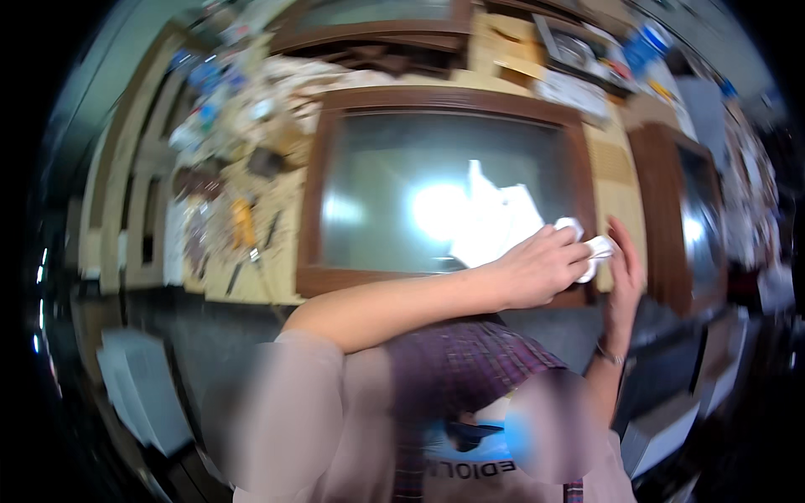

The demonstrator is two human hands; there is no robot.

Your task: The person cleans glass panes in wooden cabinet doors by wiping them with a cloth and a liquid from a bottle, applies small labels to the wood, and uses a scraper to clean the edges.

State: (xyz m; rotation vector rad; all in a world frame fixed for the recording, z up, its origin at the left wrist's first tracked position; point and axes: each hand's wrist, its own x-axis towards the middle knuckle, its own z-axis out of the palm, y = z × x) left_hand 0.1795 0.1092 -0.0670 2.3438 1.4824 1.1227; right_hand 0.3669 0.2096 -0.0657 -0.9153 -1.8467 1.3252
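Brown-stained wooden frame with a glass pane [314, 189] lies flat on a cluttered wooden workbench [251, 277], its glass catching a bright glare. At the frame's lower right corner, the left hand [541, 267], reaching across the body, is curled tightly around a crumpled white cloth [597, 248] pressed against the wood. The right hand [625, 272] rests just beside it, fingers extended and flat against the frame's right edge, gripping nothing, while a second brown frame [658, 218] sits farther right.
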